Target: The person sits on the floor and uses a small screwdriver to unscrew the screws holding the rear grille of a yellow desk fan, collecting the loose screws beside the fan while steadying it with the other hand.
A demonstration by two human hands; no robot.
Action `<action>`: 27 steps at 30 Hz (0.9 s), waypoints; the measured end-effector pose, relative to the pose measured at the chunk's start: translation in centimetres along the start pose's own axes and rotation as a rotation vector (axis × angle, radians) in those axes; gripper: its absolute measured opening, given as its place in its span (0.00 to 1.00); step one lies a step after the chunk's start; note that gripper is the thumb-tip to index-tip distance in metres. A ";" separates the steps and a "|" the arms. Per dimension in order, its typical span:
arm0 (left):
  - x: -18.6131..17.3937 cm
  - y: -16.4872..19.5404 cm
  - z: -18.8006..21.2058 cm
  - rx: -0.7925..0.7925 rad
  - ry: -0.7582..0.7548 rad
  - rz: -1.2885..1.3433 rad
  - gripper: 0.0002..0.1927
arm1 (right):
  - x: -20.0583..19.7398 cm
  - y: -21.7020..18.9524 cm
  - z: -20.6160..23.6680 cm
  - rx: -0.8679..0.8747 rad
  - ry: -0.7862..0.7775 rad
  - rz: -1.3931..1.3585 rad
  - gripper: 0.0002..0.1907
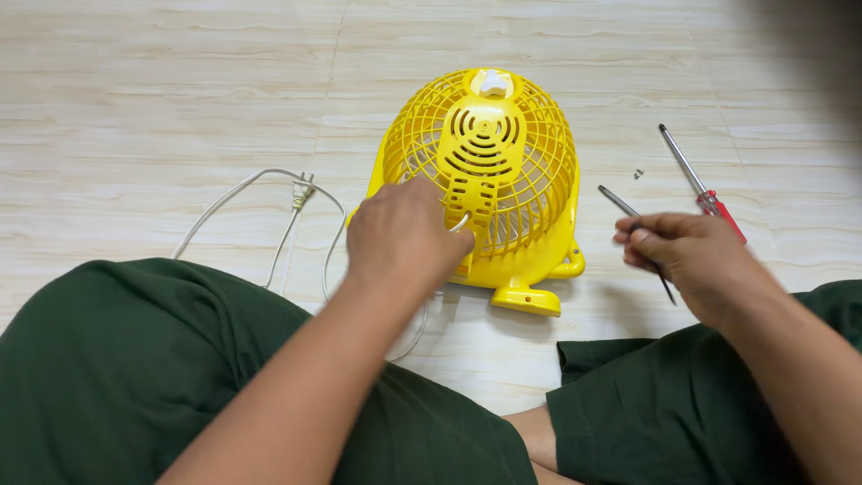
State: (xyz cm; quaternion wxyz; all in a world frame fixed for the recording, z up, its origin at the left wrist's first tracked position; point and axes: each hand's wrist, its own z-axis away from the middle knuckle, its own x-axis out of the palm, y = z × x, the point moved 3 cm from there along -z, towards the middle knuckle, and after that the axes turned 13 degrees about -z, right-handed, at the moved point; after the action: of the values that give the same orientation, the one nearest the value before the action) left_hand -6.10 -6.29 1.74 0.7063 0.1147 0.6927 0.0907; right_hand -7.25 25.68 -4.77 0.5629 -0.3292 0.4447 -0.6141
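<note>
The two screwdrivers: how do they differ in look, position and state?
The red-handled screwdriver lies free on the floor, untouched; the dark screwdriver is in the right hand. The red-handled one shows its whole length; the dark one's handle end is mostly hidden by the hand. The red-handled one lies farther right of the yellow fan. Both have slim metal shafts pointing up-left.

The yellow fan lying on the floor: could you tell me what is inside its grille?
Through the yellow fan grille only pale floor tiles seem to show; no blades are discernible. The left hand covers the lower left part.
</note>
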 end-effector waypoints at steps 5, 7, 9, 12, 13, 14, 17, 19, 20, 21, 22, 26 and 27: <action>2.6 7.8 2.3 0.335 0.162 0.270 0.10 | -0.1 -2.0 2.8 -0.246 0.045 -0.331 0.13; 5.0 10.2 1.7 0.295 0.019 0.347 0.10 | 0.9 -2.1 3.4 -0.409 0.093 -0.173 0.13; 7.6 11.4 1.0 0.162 -0.194 0.369 0.10 | 1.6 -2.1 3.8 -0.531 0.102 -0.098 0.12; 9.9 12.0 1.3 0.118 -0.138 0.322 0.10 | 2.2 -1.6 4.3 -0.600 0.068 -0.107 0.11; 10.4 12.0 1.6 0.126 -0.109 0.314 0.11 | 2.3 -1.4 4.3 -0.591 0.057 -0.111 0.11; 10.9 11.8 2.0 0.136 -0.079 0.304 0.12 | 2.4 -1.3 4.4 -0.583 0.047 -0.119 0.11; 11.8 11.3 2.4 0.151 -0.082 0.293 0.13 | 2.7 -1.1 4.6 -0.524 0.079 -0.060 0.11; 11.9 11.0 2.3 0.142 -0.097 0.298 0.13 | 3.1 -1.4 4.7 -0.551 0.049 -0.052 0.11; 11.9 11.0 2.3 0.137 -0.101 0.299 0.13 | 3.4 -1.5 4.8 -0.566 0.028 -0.047 0.11; 11.8 11.0 2.2 0.132 -0.105 0.302 0.12 | 3.6 -1.6 4.8 -0.573 0.022 -0.033 0.11; 11.7 10.9 2.2 0.122 -0.113 0.310 0.12 | 3.7 -1.7 4.9 -0.581 0.019 -0.021 0.12; 11.4 10.8 2.2 0.124 -0.121 0.324 0.14 | 3.9 -1.7 5.3 -0.602 0.024 0.056 0.11; 11.4 10.8 2.2 0.130 -0.113 0.323 0.14 | 3.9 -1.7 5.4 -0.603 0.031 0.071 0.11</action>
State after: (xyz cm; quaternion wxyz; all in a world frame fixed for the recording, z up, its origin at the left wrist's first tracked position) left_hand -3.31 7.23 -6.05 0.7115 0.2748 0.6287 0.1516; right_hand -3.60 20.88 -1.43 0.4540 -0.4561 0.6267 -0.4394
